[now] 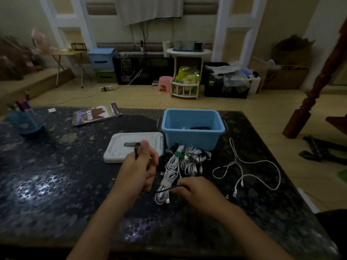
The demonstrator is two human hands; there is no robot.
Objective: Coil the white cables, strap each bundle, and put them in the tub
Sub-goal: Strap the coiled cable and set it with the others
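Right hand [195, 190] fingers around black cable [165, 191].

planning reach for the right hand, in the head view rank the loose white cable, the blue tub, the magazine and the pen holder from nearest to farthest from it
From the right hand:
1. Loose white cable, uncoiled on the table just to its right.
2. Blue tub, beyond the hand, slightly right of centre.
3. Magazine, far side of the table, to the left.
4. Pen holder, at the far left edge.

left hand [139, 166] grips dark cable [165, 191]; right hand [195, 191] pinches its other stretch. strapped white bundles [180, 166] heaped before blue tub [193, 136], white lid [120, 145] beside tub, loose white cable [259, 162] right on tabletop [56, 175]
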